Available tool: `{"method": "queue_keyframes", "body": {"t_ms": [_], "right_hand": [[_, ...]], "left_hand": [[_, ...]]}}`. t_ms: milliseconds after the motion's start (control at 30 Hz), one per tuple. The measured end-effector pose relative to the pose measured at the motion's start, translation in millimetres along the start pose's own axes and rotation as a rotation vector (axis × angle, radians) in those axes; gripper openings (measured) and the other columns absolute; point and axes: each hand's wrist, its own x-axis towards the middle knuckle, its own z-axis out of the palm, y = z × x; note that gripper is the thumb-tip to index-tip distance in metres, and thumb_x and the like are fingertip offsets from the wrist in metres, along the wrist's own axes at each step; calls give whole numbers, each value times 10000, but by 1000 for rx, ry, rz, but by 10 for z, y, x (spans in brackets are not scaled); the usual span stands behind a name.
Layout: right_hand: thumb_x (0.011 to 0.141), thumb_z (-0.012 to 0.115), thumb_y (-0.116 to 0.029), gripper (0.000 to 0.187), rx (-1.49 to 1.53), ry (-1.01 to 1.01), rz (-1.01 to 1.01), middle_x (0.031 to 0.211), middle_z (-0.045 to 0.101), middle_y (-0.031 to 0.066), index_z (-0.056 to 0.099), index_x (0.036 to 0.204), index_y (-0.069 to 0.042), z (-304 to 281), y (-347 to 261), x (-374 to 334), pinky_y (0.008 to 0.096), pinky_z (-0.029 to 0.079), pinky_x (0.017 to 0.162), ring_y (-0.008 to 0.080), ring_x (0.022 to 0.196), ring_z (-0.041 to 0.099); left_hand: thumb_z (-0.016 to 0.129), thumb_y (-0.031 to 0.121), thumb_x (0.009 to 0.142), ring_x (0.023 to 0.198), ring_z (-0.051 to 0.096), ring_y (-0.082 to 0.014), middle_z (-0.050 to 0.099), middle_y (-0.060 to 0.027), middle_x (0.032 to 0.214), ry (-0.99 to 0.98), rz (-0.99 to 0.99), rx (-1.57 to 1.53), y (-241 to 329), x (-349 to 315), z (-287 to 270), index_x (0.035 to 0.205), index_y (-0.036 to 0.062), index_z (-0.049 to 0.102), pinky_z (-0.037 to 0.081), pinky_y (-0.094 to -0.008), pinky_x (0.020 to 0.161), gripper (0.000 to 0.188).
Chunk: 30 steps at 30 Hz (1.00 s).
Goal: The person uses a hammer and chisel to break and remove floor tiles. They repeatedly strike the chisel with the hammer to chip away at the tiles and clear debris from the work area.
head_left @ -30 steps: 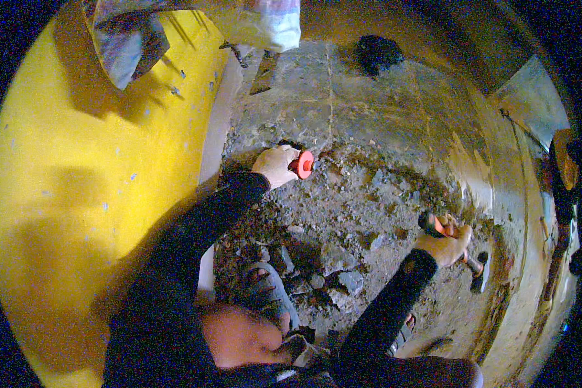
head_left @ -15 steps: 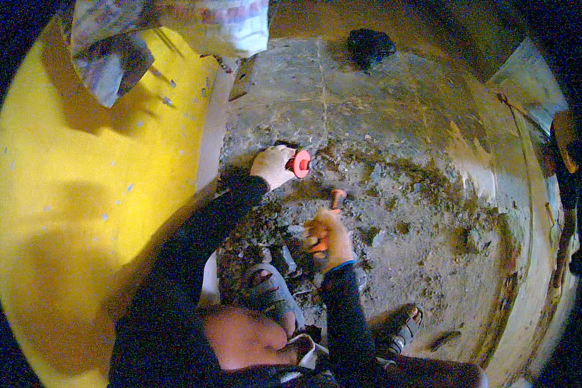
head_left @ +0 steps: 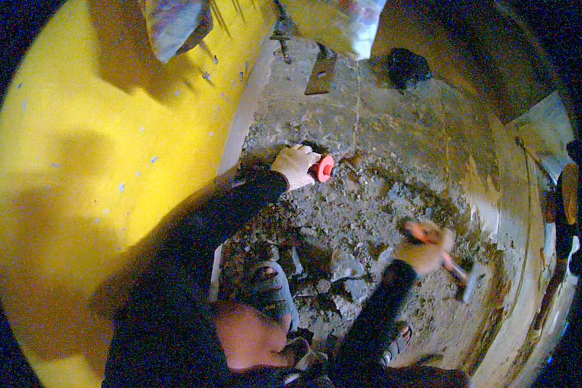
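Observation:
My left hand (head_left: 294,165), in a pale glove, grips a chisel with an orange-red hand guard (head_left: 324,169), its tip down on the broken floor near the foot of the yellow wall (head_left: 97,168). My right hand (head_left: 425,249) is out to the right, blurred by motion, closed around the orange handle of a hammer (head_left: 459,275) whose dark head hangs low to the right. Rubble and loose chunks of concrete (head_left: 343,265) lie between the two hands.
I crouch with a sandalled foot (head_left: 265,284) among the rubble. A dark lump (head_left: 404,64) lies on the floor at the back, next to a flat metal piece (head_left: 321,74). Sacks (head_left: 174,26) hang or lean at the top of the wall. A raised ledge (head_left: 517,213) curves along the right.
My right hand with the hammer, close to the chisel half a second ago, has swung back out to the right. The left hand and chisel stay in place.

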Motion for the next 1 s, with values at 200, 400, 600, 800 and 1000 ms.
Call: {"method": "queue_keyframes", "body": {"t_ms": [200, 400, 600, 800, 1000], "right_hand": [[955, 654, -373, 273, -452, -872, 904, 764, 645, 92, 617, 931, -104, -218, 1298, -996, 357, 476, 446, 209, 515, 584], [990, 643, -374, 289, -138, -744, 1099, 725, 616, 52, 606, 929, -94, -416, 1284, -896, 304, 439, 450, 181, 559, 570], [1011, 631, -442, 375, 44, -716, 1093, 710, 509, 0, 551, 887, -98, -204, 1223, -725, 299, 475, 556, 151, 602, 533], [1041, 595, -400, 341, -119, -808, 1083, 701, 458, -28, 532, 843, -130, -299, 1338, -251, 271, 385, 501, 98, 571, 413], [973, 648, -479, 367, -160, -481, 380, 745, 590, 31, 568, 882, -132, -681, 796, 29, 319, 430, 500, 143, 592, 524]], "left_hand": [[864, 368, 692, 1139, 612, -334, 650, -92, 1164, 36, 13, 22, 12, -3, 23, 1182, 117, 699, 538, -452, 941, 574], [875, 417, 685, 1120, 620, -336, 647, -104, 1152, 46, -13, -3, 102, 76, 40, 1142, 123, 710, 535, -463, 922, 568], [863, 504, 707, 1084, 638, -333, 662, -93, 1124, 7, -68, 37, 167, 101, 42, 1131, 136, 724, 540, -458, 901, 578], [756, 427, 823, 1018, 668, -325, 688, -97, 1031, 56, -20, 78, 80, 138, 147, 1018, 129, 739, 551, -464, 843, 357], [672, 290, 853, 935, 700, -309, 701, -79, 953, 69, -31, 107, 69, 137, 212, 923, 158, 740, 565, -481, 758, 164]]}}
